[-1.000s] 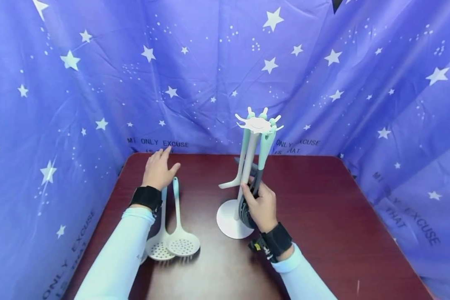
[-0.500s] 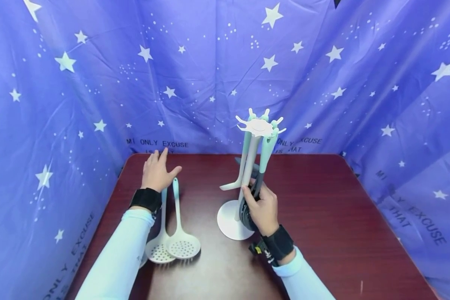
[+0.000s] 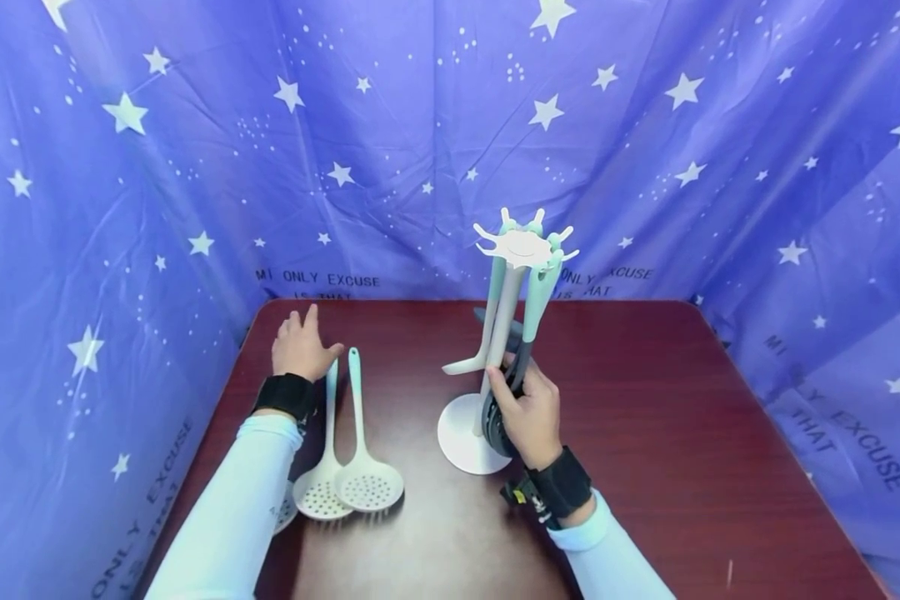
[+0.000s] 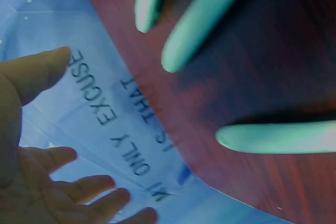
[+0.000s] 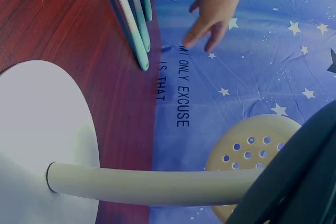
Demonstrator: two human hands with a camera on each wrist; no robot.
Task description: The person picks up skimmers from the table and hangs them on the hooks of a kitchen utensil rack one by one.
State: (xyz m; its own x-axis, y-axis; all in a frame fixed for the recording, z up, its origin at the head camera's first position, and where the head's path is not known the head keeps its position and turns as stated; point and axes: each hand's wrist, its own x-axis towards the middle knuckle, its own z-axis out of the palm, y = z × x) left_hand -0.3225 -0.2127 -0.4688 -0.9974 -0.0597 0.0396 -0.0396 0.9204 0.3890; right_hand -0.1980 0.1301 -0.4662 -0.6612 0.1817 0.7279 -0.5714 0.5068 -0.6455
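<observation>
My left hand [image 3: 300,346], fingers spread, hovers at the far ends of the skimmers' mint handles. Two pale skimmers lie side by side, the right skimmer [image 3: 369,483] overlapping the middle skimmer [image 3: 322,492]. A third skimmer [image 3: 285,507] is partly hidden under my left sleeve; its handle [image 4: 149,1] shows in the left wrist view. With thumb by the post, my right hand [image 3: 528,417] grips the white utensil stand [image 3: 506,321] together with a dark-headed utensil [image 3: 537,304] hanging there. Its fingers are mostly hidden. A perforated beige skimmer [image 5: 241,140] also hangs from the stand.
The stand's round white base [image 3: 468,442] rests on the dark red table [image 3: 645,433]. Prongs [image 3: 523,243] stick out all round its top. Blue star-patterned curtains [image 3: 420,125] enclose the back and sides of the table.
My left hand has drifted a little left, its fingers still spread. The right hand keeps its grip at the stand. The head view has shifted slightly.
</observation>
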